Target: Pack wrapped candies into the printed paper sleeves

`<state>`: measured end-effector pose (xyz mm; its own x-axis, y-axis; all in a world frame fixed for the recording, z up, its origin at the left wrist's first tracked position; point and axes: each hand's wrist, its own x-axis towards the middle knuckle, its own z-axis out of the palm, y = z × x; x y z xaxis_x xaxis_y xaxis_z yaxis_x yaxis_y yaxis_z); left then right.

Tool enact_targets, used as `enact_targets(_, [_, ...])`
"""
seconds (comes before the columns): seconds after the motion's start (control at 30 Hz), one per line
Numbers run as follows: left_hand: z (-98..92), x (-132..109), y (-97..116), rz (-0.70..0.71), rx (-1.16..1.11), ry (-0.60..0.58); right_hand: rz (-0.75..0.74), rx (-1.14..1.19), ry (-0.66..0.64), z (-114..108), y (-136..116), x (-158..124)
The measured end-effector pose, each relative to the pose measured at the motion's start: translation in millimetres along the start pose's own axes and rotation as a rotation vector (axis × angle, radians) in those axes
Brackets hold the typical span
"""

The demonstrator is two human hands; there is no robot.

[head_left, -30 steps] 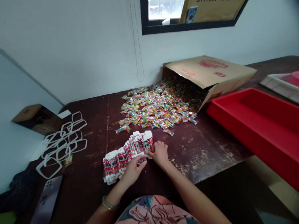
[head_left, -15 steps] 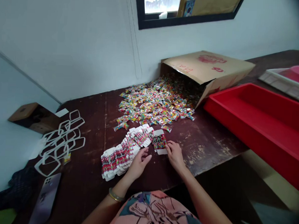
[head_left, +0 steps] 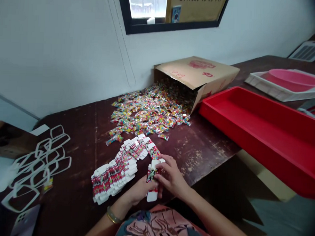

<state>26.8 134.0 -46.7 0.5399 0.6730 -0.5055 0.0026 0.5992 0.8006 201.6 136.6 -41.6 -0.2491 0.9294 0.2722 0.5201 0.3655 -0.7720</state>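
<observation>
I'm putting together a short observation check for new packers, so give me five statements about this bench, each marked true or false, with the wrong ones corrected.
1. The left hand and the right hand are both at the same small printed carton. True.
2. The open end of the cardboard box faces the pile of candy packets. True.
3. The red tray lies left of the cardboard box in the picture. False: it lies to the right.
4. The bangle is on the right wrist. False: it is on the left wrist.
5. The phone lies in the picture's lower right corner. False: it lies at the lower left.
</observation>
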Motion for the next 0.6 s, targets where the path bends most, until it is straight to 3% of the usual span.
enact_targets(0.17, [5.8,-8.0,8.0,-0.136,0.032,-0.124,0.041,0.363,-0.35,-16.8,-2.8,10.9])
enact_targets(0.23, [8.2,-7.9,9.8,-0.137,0.055,-0.236,0.004,0.51,-0.486,-26.9,-0.9,14.4])
enact_targets(0.27, [9.2,-6.5,8.3,-0.105,0.074,-0.235,0.004,0.563,-0.524,-30.4,0.4,14.9])
enact_targets(0.33, [10.3,-1.2,-0.3,0.0,0.15,-0.078,0.083,0.621,-0.478,-30.7,3.5,11.6])
enact_targets(0.43, [9.1,6.4,-21.7,0.103,0.261,0.177,0.306,0.679,-0.225,-13.8,8.4,-5.8])
enact_targets(0.5, [7.4,6.0,-33.4,0.113,0.274,0.203,0.417,0.74,-0.117,1.7,11.2,-22.7])
enact_targets(0.6, [6.8,-3.4,-38.7,0.127,0.263,0.177,0.524,0.871,-0.123,16.1,13.4,-46.2])
